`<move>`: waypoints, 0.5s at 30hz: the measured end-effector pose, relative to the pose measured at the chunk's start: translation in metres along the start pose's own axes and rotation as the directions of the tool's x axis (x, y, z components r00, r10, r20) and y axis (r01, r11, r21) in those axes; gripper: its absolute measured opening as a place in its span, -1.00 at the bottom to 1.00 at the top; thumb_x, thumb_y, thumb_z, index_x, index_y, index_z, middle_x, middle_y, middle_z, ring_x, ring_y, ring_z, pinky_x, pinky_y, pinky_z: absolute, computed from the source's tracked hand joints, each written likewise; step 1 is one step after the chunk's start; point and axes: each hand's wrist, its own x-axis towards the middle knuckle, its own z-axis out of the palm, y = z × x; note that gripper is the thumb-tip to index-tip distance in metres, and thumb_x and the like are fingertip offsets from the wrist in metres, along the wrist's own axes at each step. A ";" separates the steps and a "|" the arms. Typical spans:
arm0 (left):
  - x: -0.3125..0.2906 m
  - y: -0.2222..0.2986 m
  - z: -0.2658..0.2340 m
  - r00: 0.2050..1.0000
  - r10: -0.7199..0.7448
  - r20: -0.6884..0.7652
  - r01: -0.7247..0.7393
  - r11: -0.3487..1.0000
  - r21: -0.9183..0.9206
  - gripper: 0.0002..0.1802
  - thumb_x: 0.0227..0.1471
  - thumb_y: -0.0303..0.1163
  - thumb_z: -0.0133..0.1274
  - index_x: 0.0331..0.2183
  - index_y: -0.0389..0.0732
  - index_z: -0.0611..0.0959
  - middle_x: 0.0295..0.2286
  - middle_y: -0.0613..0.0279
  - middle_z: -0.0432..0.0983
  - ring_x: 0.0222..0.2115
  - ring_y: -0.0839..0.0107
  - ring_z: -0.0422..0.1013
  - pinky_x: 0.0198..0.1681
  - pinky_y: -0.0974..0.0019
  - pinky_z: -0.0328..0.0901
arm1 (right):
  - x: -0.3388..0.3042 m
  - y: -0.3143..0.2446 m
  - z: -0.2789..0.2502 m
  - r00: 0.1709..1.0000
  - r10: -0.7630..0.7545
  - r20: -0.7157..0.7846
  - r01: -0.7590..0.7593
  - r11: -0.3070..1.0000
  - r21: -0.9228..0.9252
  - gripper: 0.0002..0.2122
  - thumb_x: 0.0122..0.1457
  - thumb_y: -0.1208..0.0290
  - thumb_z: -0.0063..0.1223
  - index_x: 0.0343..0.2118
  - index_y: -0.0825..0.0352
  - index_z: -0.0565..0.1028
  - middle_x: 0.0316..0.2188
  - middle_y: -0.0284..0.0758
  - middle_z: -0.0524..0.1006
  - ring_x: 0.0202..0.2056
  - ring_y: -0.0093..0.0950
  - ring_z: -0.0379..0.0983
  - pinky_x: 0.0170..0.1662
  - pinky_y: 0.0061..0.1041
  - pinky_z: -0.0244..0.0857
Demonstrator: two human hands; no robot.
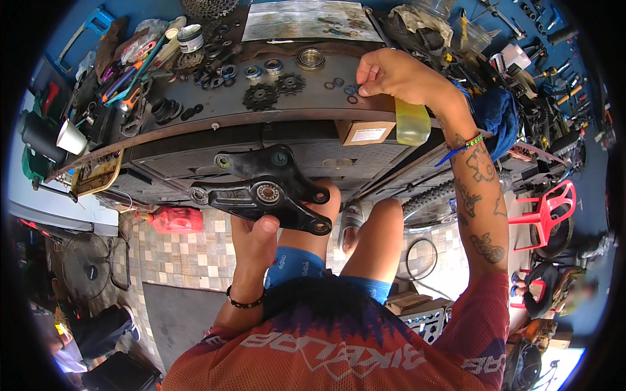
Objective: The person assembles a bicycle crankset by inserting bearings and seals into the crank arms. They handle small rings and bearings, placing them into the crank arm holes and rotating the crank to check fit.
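My left hand [253, 253] grips a black bicycle suspension linkage [236, 195] from below, the thumb lying along its lower edge. The linkage has two forked arms, and a round bearing [268, 192] sits in its middle pivot. Over the bench, my right hand [401, 77] has its fingers curled and its thumb tip down beside several small dark rings [338, 82]. Whatever may be between those fingertips is hidden. Left of the rings, two blue-edged bearings [273, 66], a larger metal ring-shaped bearing [310, 59] and a toothed black pulley wheel [259, 96] lie on the bench.
The workbench [222, 107] spans the view ahead, drawers below. At its front edge are a small cardboard box [366, 132] and a yellowish translucent bottle [412, 124]. Tools crowd both sides. A tyre [433, 197] lies under the right arm; a red jug [175, 220] stands on the floor.
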 end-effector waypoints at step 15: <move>0.029 -0.007 0.019 0.923 0.360 -0.136 -0.332 0.924 0.192 -0.30 0.21 -0.24 0.26 0.25 -0.25 0.37 0.08 0.15 0.49 0.00 0.28 0.52 0.06 0.07 0.47 | -0.118 -0.081 0.070 0.805 0.082 -0.588 0.239 0.862 0.448 -0.83 0.16 0.64 0.38 -0.17 0.38 0.70 -0.26 -0.36 0.73 -0.27 -0.64 0.59 -0.16 -0.60 0.45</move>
